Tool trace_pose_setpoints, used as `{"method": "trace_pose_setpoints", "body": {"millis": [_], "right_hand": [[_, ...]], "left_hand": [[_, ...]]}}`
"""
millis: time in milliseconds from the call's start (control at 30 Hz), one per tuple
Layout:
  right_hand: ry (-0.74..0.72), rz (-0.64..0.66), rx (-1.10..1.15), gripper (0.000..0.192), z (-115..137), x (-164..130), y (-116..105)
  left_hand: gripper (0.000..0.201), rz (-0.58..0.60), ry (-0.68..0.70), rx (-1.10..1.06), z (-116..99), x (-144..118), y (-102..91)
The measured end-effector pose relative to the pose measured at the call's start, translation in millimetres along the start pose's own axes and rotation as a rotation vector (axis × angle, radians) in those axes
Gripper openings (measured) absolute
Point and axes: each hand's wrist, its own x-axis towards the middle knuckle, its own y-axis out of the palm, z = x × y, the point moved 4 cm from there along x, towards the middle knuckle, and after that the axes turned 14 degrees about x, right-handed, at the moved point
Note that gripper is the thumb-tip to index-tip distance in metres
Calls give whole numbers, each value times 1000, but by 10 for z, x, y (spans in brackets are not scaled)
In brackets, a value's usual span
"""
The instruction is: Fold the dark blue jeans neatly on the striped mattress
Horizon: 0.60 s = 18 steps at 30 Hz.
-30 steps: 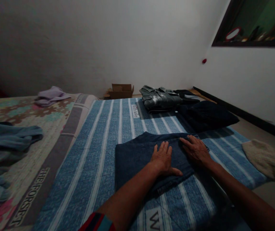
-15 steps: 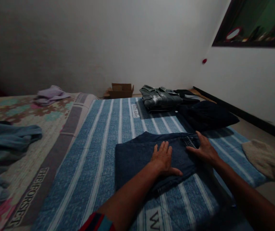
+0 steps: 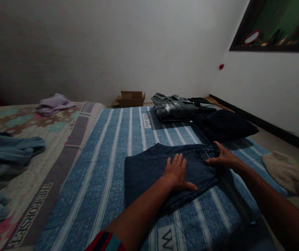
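A pair of dark blue jeans (image 3: 144, 177), folded into a flat bundle, lies on the blue striped bed cover. My left hand (image 3: 177, 172) rests flat on top of the bundle, fingers spread and thumb stretched to the right. At the bundle's right end, my right hand (image 3: 224, 157) touches the fabric near a striped patch (image 3: 204, 153), its thumb and fingers held apart around the edge. More dark fabric (image 3: 254, 230) hangs in shadow below my right forearm; whether it belongs to the jeans I cannot tell.
Folded grey denim clothing (image 3: 175, 106) and a dark garment (image 3: 225, 123) lie at the bed's far right. A beige fuzzy item (image 3: 288, 172) sits at the right edge. Light blue clothes (image 3: 10, 150) and a lilac cloth (image 3: 54, 104) lie left. A cardboard box (image 3: 131, 99) stands behind.
My right hand has shifted slightly to the right along the end of the jeans, and the fabric there has moved with it. My left hand stays in place.
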Motion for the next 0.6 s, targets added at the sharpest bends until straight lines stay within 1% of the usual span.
{"method": "trace_pose_setpoints", "body": {"millis": [200,333,500,600], "right_hand": [[81,-51,46,120,-53,-18,-8],[66,-88,25,113,-77,-11,-27],[90,-44,-6,110,-121,36,-27],[93,-19,18,103,-145,49,-23]], "left_hand": [[118,6,4,-10,11,2,0],[119,2,5,-10,16,19,23],[119,-10,-1,-10,15,19,24],[119,3,-6,-5,11,13,18]]}}
